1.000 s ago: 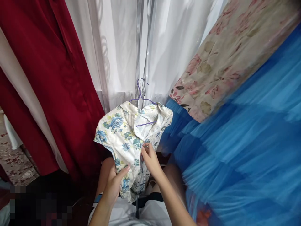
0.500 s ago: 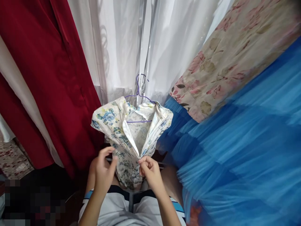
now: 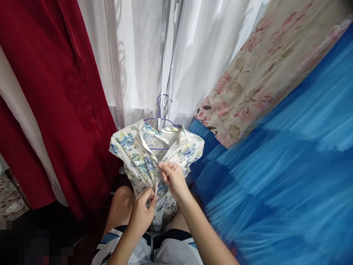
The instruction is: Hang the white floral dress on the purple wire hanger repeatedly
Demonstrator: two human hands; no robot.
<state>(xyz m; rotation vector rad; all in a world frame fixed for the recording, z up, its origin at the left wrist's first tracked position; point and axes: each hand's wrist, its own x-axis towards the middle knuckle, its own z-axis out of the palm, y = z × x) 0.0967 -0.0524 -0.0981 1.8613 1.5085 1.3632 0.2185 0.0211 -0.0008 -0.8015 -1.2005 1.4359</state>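
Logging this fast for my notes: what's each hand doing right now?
Left hand: closed, pinching the floral garment at its front edge.
Right hand: closed, pinching the same garment higher up, below the neckline.

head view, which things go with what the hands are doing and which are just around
In use:
- floral shirt, its front pinched by both hands
- left hand, lower on the front
- right hand, higher up
- purple hanger, inside the shirt

Just around:
- red cloth
- white drapes
- beige floral cloth
- blue tulle
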